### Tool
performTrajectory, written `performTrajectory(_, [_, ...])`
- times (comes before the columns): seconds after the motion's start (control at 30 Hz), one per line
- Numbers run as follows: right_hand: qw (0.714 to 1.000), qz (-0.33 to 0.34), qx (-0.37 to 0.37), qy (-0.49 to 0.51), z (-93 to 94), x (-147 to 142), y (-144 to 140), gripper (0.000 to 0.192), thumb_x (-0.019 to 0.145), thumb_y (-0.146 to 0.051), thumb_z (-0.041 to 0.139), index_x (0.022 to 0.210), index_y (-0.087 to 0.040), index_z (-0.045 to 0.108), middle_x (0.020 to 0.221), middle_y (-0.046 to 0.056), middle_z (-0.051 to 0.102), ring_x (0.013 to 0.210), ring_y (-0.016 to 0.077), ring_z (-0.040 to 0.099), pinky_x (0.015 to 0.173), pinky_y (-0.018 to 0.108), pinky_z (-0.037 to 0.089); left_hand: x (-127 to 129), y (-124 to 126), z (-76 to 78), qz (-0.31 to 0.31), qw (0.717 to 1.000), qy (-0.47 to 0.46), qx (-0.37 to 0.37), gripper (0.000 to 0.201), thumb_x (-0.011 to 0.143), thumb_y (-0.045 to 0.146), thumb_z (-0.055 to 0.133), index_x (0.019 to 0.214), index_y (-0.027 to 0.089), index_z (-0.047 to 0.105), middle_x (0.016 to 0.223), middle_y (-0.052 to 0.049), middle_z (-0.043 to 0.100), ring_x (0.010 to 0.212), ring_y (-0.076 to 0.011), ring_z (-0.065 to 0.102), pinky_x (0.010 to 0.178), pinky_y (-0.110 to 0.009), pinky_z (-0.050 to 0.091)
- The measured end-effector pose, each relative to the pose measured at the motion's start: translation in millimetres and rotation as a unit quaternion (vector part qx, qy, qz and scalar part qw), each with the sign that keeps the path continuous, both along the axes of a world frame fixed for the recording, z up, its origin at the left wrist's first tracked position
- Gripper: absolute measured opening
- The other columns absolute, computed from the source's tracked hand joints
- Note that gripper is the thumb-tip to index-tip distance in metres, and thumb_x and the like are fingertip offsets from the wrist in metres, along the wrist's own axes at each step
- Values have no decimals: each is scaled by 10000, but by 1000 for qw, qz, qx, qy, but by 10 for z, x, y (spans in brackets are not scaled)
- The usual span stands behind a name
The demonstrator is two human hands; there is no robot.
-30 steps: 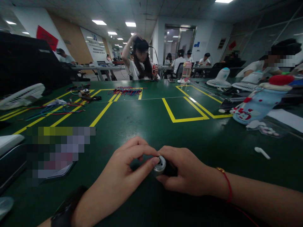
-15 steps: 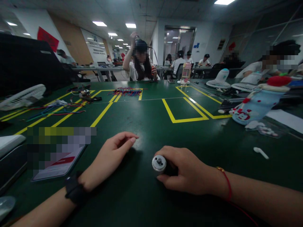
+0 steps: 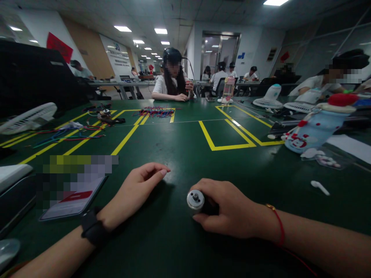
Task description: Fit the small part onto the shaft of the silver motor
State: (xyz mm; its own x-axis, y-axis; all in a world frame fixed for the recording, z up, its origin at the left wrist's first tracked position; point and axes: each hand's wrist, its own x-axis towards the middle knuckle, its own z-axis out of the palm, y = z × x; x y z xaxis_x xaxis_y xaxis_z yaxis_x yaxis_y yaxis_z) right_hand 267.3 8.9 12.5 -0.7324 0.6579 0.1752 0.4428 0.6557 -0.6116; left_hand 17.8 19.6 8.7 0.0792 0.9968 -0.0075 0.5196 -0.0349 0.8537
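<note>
A small metal electric motor (image 3: 195,200) stands on the green table, its round end with a short shaft facing up. My right hand (image 3: 232,206) is closed around it, fingers on the far side and thumb on the near side. To its left, apart from the motor, my left hand (image 3: 142,185) rests low over the table. Its thumb and forefinger are pressed together at the tips; whatever they may pinch is too small to make out. Beside my left wrist, which wears a black band (image 3: 94,227), lies a phone (image 3: 77,200) with its screen lit.
Yellow tape (image 3: 213,141) marks areas on the table. Bundled wires (image 3: 156,112) lie at the far side, loose wires (image 3: 68,137) at left. On the right are a blue bottle (image 3: 314,127), a white earbud (image 3: 319,187) and fans (image 3: 268,98). Across sits a person (image 3: 171,81).
The person across the table has lowered a raised arm onto the tabletop. Both my hands and the motor stay nearly where they were.
</note>
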Motion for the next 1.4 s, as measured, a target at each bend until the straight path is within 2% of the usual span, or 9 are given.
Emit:
performTrajectory(0.27, [1000, 1, -5, 4, -6, 4, -2, 319, 763, -264, 686, 1059, -210, 577, 958, 6, 615, 778, 148, 537, 662, 257, 397, 19, -10, 26, -30, 999, 9, 16, 228, 892, 411, 545, 942, 216, 651, 880, 0, 664, 831, -190, 597, 735, -293, 429])
performTrajectory(0.43, [1000, -5, -3, -5, 3, -3, 3, 329, 762, -269, 685, 1067, -207, 579, 955, 11, 616, 767, 149, 534, 647, 255, 391, 1, 3, -12, -44, 998, 35, 32, 233, 915, 416, 513, 966, 230, 643, 899, 0, 663, 846, -195, 610, 749, -312, 445])
performTrajectory(0.63, [1000, 0, -2, 2, -4, -3, 1, 323, 759, -258, 685, 1060, -208, 576, 953, 1, 611, 765, 139, 530, 650, 247, 389, 38, -57, -44, -140, 969, 140, 149, 158, 920, 302, 534, 1015, 248, 648, 975, -20, 608, 883, -192, 586, 778, -329, 463])
performTrajectory(0.83, [1000, 1, 7, 8, -41, -15, 8, 322, 753, -255, 682, 1051, -208, 570, 937, -6, 604, 727, 127, 518, 626, 237, 376, 235, -258, 124, -172, 960, 99, 197, 209, 944, 242, 515, 1111, 299, 627, 1013, -14, 560, 927, -171, 553, 793, -293, 467])
performTrajectory(1.0, [1000, 1, 19, 3, -43, -35, 12, 232, 765, -275, 663, 961, -194, 570, 870, -2, 587, 696, 131, 503, 596, 236, 361, 381, -345, 201, -187, 964, 64, 181, 163, 919, 246, 567, 980, 321, 698, 929, 2, 547, 859, -163, 552, 733, -270, 464])
performTrajectory(1.1, [1000, 1, 14, 8, -27, -34, 4, 241, 767, -265, 666, 979, -200, 570, 877, -4, 594, 676, 124, 497, 586, 232, 356, 329, -326, 212, -140, 974, 26, 177, 137, 906, 293, 588, 963, 319, 710, 877, 2, 543, 806, -164, 550, 692, -270, 456])
performTrajectory(1.17, [1000, 4, 9, 15, -20, -24, -3, 280, 759, -253, 674, 1015, -206, 573, 898, -3, 604, 679, 122, 500, 591, 231, 360, 238, -281, 206, -139, 977, 20, 161, 144, 902, 316, 591, 964, 318, 721, 862, 0, 543, 790, -167, 549, 672, -271, 449])
performTrajectory(1.3, [1000, -3, 4, 10, -24, -2, -11, 298, 745, -239, 675, 1025, -198, 585, 892, 2, 603, 693, 130, 501, 593, 235, 366, 73, -173, 141, -259, 958, 86, 90, 136, 886, 308, 621, 915, 313, 753, 901, -3, 552, 838, -167, 554, 736, -275, 443])
performTrajectory(1.4, [1000, 0, -2, 10, -32, 4, -5, 313, 742, -239, 676, 1039, -196, 585, 915, 5, 603, 702, 129, 503, 601, 235, 373, 51, -139, 69, -306, 940, 124, 81, 128, 881, 320, 632, 915, 317, 755, 948, -4, 561, 905, -176, 547, 802, -289, 430])
